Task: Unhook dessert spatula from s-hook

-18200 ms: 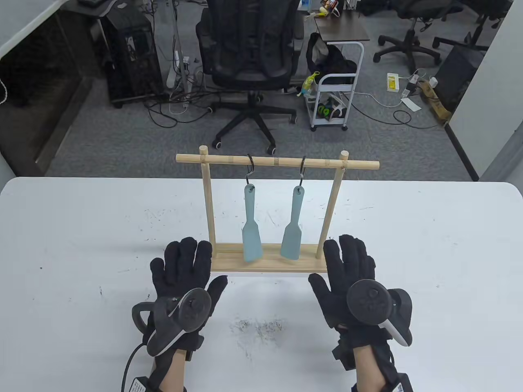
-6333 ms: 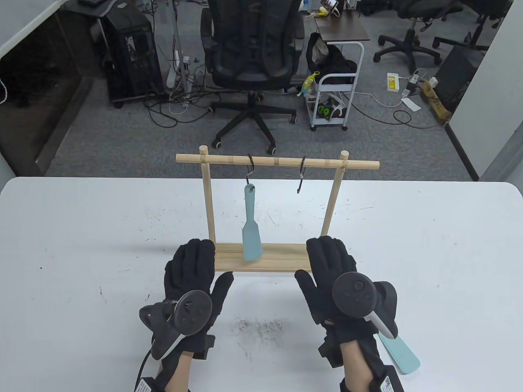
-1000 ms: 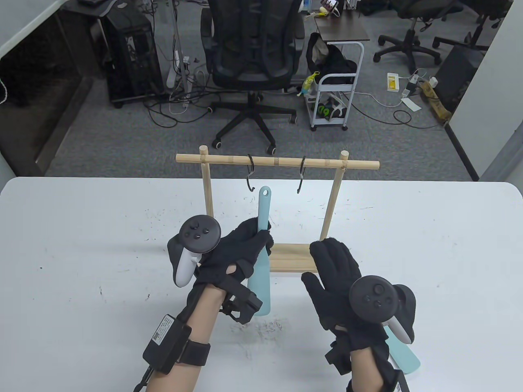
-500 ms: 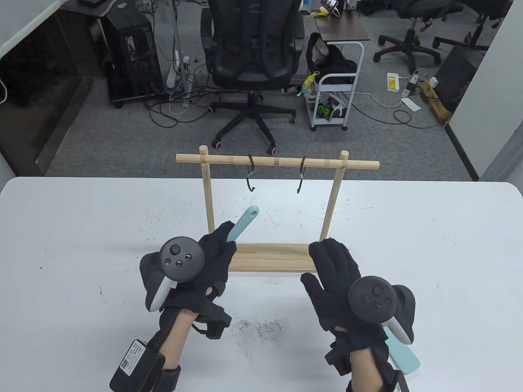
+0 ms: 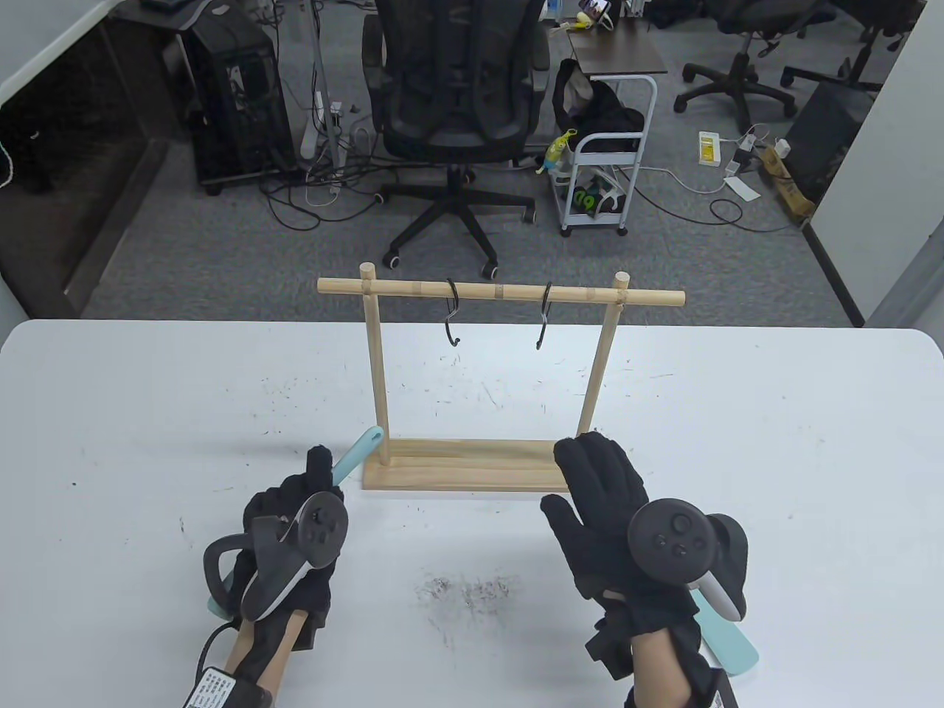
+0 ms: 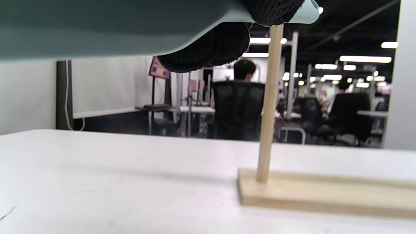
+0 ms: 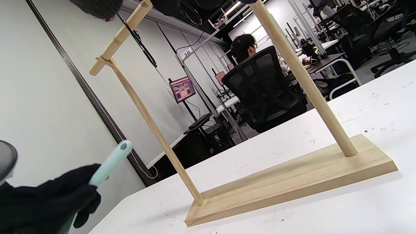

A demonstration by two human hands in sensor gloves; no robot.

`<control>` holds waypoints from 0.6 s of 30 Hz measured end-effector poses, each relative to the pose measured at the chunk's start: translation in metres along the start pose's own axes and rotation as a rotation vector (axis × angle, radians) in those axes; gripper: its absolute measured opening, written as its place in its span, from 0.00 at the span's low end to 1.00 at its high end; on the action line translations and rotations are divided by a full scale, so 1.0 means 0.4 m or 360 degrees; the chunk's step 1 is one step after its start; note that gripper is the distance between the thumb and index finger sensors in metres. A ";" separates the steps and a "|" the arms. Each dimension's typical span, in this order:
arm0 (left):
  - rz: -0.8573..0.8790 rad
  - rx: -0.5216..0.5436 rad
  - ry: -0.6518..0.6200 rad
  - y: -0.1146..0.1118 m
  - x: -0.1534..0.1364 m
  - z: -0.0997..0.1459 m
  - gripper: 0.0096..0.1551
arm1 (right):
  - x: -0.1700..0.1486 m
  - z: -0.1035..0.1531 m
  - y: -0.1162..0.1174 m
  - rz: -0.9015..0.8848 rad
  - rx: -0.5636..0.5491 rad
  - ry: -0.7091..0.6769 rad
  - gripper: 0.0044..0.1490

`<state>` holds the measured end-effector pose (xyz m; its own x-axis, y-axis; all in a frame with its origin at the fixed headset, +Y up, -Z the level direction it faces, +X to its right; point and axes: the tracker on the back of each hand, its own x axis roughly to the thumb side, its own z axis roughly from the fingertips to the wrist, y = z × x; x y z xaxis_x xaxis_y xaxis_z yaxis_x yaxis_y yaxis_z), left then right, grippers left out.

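Your left hand (image 5: 295,516) is clenched around a pale blue dessert spatula (image 5: 359,451) — the grip is on the handle, and the handle's end with its hanging hole sticks out past your fingers toward the left post of the wooden rack (image 5: 472,472). A sliver of the blade shows below the tracker, near your wrist. In the left wrist view the blade (image 6: 113,26) fills the top of the picture with your gloved fingers (image 6: 211,48) curled under it, held above the table (image 5: 147,413) and not resting on it. In the right wrist view the same spatula (image 7: 110,162) tilts up out of your left hand (image 7: 48,201), just beside the rack's left post and apart from it.

Both black s-hooks hang bare from the rack's crossbar: the left s-hook (image 5: 452,313) and the right s-hook (image 5: 544,317), each with its lower curl holding nothing.

Your right hand (image 5: 605,509) lies flat, palm down, fingers together and stretched forward — released, grasping nothing. Its fingertips reach the right end of the rack's base, though whether they touch the wood cannot be told. A second dessert spatula (image 5: 730,641) lies on the table beside your right wrist, partly hidden under the tracker, blade toward you.

The table carries dark scuff marks (image 5: 464,590) between your 2 hands.
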<state>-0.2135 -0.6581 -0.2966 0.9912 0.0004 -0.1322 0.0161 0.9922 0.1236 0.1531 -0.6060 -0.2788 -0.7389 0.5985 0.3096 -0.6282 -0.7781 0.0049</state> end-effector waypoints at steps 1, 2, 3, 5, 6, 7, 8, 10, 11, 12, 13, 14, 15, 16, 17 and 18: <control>-0.0026 -0.0037 0.0011 -0.019 -0.006 0.001 0.37 | 0.000 0.000 0.000 -0.0001 0.0002 0.0001 0.44; -0.0045 -0.0065 0.0015 -0.036 -0.011 0.002 0.36 | 0.000 0.000 0.000 -0.0002 0.0003 0.0001 0.45; -0.0068 -0.0110 0.0017 -0.052 -0.016 0.002 0.36 | 0.000 -0.001 0.001 -0.0003 0.0005 0.0002 0.45; -0.0100 -0.0171 0.0033 -0.078 -0.027 0.004 0.35 | 0.000 -0.001 0.001 -0.0005 0.0010 0.0005 0.44; -0.0108 -0.0192 0.0033 -0.093 -0.032 0.004 0.35 | 0.000 -0.002 0.001 -0.0005 0.0011 0.0006 0.45; -0.0116 -0.0217 0.0037 -0.104 -0.037 0.005 0.34 | 0.000 -0.002 0.001 -0.0005 0.0013 0.0006 0.44; -0.0124 -0.0256 0.0039 -0.119 -0.041 0.006 0.34 | 0.000 -0.002 0.001 -0.0005 0.0015 0.0007 0.44; -0.0164 -0.0311 0.0040 -0.142 -0.049 0.009 0.33 | 0.000 -0.002 0.002 -0.0005 0.0017 0.0008 0.44; -0.0161 -0.0330 0.0047 -0.153 -0.054 0.009 0.33 | 0.000 -0.003 0.002 -0.0005 0.0018 0.0009 0.44; -0.0146 -0.0350 0.0054 -0.160 -0.058 0.009 0.33 | 0.000 -0.003 0.002 -0.0005 0.0018 0.0008 0.44; -0.0117 -0.0384 0.0067 -0.172 -0.063 0.009 0.33 | 0.000 -0.004 0.002 -0.0005 0.0019 0.0009 0.44; -0.0106 -0.0407 0.0073 -0.180 -0.065 0.009 0.33 | 0.000 -0.004 0.003 -0.0004 0.0021 0.0011 0.45; -0.0106 -0.0438 0.0081 -0.191 -0.068 0.008 0.33 | 0.000 -0.005 0.003 -0.0003 0.0022 0.0012 0.44; -0.0113 -0.0449 0.0083 -0.198 -0.069 0.008 0.33 | 0.000 -0.005 0.003 -0.0003 0.0023 0.0013 0.45; -0.0140 -0.0460 0.0083 -0.209 -0.069 0.007 0.33 | 0.000 -0.005 0.003 -0.0002 0.0024 0.0015 0.44; -0.0154 -0.0461 0.0083 -0.215 -0.069 0.008 0.33 | 0.000 -0.005 0.003 -0.0002 0.0025 0.0015 0.44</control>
<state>-0.2418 -0.7439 -0.3006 0.9787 -0.0969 -0.1808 0.0646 0.9822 -0.1764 0.1518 -0.6065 -0.2807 -0.7406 0.6010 0.3005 -0.6251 -0.7803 0.0200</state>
